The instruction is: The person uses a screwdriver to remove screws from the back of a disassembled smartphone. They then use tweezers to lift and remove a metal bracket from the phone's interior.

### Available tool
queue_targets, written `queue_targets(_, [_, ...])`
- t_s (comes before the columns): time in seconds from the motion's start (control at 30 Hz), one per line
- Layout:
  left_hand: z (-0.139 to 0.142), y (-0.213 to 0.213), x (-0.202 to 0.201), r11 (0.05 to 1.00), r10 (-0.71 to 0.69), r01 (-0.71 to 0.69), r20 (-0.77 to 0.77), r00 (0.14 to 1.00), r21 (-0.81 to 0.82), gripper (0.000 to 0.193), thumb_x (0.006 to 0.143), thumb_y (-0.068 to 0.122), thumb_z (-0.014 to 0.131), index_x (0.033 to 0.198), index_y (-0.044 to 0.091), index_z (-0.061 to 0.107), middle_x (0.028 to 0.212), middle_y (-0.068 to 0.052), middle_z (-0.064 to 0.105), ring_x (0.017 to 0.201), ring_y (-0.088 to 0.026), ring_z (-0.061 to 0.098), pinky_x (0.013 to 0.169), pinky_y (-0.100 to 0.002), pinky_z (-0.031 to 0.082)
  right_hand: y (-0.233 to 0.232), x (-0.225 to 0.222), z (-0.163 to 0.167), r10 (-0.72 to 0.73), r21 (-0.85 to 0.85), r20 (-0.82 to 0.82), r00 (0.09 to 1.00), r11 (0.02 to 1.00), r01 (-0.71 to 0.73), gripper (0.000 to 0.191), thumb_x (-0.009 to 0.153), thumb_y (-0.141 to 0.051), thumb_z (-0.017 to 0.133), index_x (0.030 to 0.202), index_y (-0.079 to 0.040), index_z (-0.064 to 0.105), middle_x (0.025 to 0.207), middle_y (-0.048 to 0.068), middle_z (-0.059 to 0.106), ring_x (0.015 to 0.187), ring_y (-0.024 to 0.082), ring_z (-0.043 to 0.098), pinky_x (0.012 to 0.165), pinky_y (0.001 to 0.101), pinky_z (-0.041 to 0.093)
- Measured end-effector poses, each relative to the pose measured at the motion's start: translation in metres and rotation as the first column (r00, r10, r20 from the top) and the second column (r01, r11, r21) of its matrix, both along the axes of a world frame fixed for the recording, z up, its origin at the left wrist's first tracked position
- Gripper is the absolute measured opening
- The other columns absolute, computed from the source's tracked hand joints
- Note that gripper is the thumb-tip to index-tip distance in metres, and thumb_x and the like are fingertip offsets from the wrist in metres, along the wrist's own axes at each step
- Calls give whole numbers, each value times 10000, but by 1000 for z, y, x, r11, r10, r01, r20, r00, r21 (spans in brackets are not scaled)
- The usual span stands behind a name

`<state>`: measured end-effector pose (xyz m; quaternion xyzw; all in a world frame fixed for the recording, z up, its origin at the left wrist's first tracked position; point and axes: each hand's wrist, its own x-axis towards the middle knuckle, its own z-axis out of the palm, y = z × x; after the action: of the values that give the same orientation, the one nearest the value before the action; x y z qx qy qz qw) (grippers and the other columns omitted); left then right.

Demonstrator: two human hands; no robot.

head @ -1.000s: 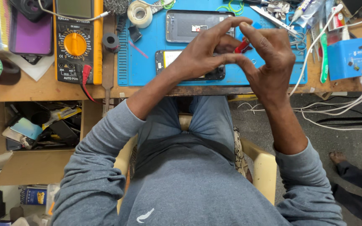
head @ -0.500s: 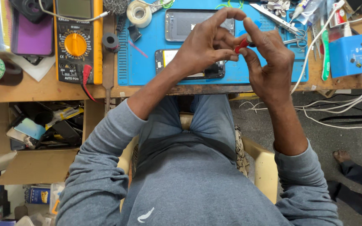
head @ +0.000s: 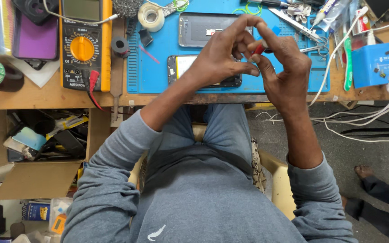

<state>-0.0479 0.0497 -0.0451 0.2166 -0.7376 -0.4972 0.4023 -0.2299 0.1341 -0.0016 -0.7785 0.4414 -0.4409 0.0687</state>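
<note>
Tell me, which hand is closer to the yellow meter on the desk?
The left hand. It is raised above the blue mat, to the right of the yellow meter. The right hand is farther right, beyond the left, and both pinch a small red thing.

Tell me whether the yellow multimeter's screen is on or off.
Off, as far as shows: the yellow multimeter lies flat on the bench, its display blank grey-green, no digits visible.

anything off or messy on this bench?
Nothing broken or spilled. White cables trail off the bench edge toward the floor, and an open cardboard box below is crammed with loose parts. Both hands pinch a small red piece.
</note>
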Motion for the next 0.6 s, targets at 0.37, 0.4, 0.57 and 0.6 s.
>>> queue_targets(0.37, [13,2,5,968,-225,238,-143,964,83,701,973,49,783,1517,104,344,1105,-27,791,1079,-74,765,967,-254,636,4,-5,-8,-39,-36,-64,997,999,37,579,1049,2,810,1540,-131,532,1218,83,719,1082,224,674,975,339,564])
queue_targets(0.4, [12,1,6,975,-182,194,-111,977,111,674,961,53,807,1483,98,384,1058,-38,797,1020,-84,786,911,-259,652,5,-4,-8,-53,-48,-63,997,998,50,581,1049,8,815,1539,-122,531,1216,86,712,1076,219,673,969,332,567])
queue_targets(0.57, [5,0,-6,992,95,-89,66,993,-92,659,876,48,882,1401,110,489,850,-68,697,758,-127,735,672,-303,599,5,0,-8,55,-26,51,997,998,-54,628,991,40,828,1531,-97,538,1251,147,705,1056,202,678,959,348,570])
queue_targets(0.6, [3,1,-7,994,44,-37,65,997,-98,686,829,68,892,1380,105,484,869,-39,703,778,-129,731,679,-301,599,6,1,-9,46,-14,70,996,999,-46,596,1023,63,809,1528,-107,542,1236,134,702,1062,190,687,950,327,577])
